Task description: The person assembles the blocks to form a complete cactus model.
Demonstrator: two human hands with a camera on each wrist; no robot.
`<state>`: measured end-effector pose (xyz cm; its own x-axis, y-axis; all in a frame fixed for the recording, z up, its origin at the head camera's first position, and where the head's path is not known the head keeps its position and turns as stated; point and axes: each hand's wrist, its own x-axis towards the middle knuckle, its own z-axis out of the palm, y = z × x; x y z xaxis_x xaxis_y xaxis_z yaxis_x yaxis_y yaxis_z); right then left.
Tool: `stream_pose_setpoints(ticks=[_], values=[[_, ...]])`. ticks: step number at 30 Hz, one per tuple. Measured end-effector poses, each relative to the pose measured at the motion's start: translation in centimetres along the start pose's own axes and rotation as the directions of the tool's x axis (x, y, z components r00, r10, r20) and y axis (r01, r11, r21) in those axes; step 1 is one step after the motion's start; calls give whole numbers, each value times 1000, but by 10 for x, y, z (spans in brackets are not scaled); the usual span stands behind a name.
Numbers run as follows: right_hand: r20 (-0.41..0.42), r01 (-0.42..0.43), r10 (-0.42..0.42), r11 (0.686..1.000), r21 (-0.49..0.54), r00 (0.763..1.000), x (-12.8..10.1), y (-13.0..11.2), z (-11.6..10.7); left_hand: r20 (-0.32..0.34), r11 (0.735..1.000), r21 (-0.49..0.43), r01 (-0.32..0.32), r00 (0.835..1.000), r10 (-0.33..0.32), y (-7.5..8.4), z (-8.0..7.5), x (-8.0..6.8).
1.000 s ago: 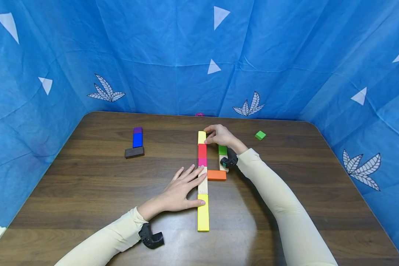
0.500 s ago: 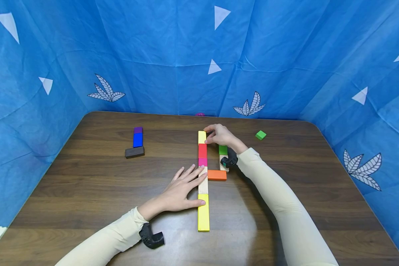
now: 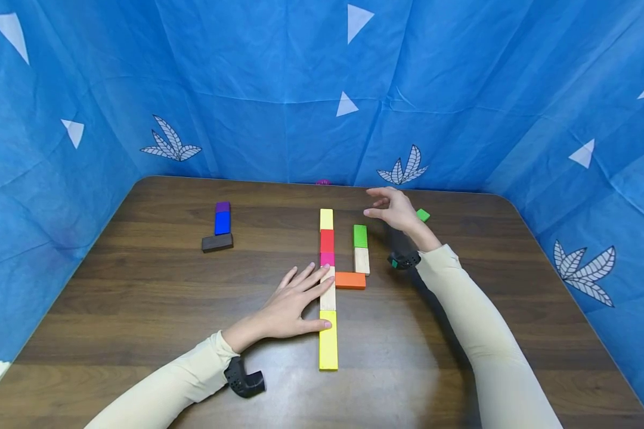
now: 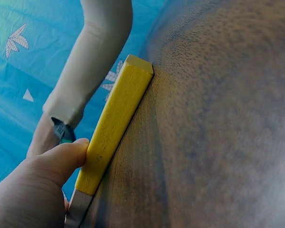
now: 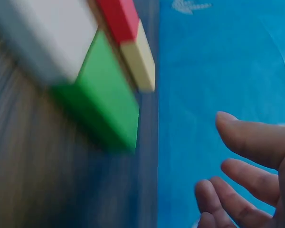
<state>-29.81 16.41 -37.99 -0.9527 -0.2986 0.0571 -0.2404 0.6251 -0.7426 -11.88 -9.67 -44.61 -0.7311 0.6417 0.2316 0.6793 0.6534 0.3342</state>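
Two hands: the left hand [image 3: 295,301] lay flat, fingers straight, touching the block row [image 3: 327,280]; the right hand [image 3: 394,208] hovered loosely open and empty, at two o'clock.

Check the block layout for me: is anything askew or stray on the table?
One small green block lies alone and turned at an angle near the far right, behind the right hand. The main line looks straight.

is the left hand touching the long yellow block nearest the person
Touching. The left wrist view shows the left hand's thumb pressed against the side of the long yellow block.
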Motion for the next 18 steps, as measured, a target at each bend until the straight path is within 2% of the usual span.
stream_pose_setpoints(ticks=[3,7,9,11,18], values=[[-103,-44,44,999,0,994,0,33,-13,-1,1000,-3,1,1000,-1,0,0,0],[-237,-116,91,989,-96,967,8,98,-28,7,1000,-4,7,1000,-7,1,-1,1],[-284,-165,126,979,-117,951,9,122,-34,12,1000,1,8,1000,-8,1,-1,1],[-282,-204,174,976,-81,943,4,130,-42,11,1000,3,6,1000,-6,1,-1,1],[-206,-321,330,944,76,921,-27,102,-57,9,1000,-3,5,1000,-5,1,1,1]])
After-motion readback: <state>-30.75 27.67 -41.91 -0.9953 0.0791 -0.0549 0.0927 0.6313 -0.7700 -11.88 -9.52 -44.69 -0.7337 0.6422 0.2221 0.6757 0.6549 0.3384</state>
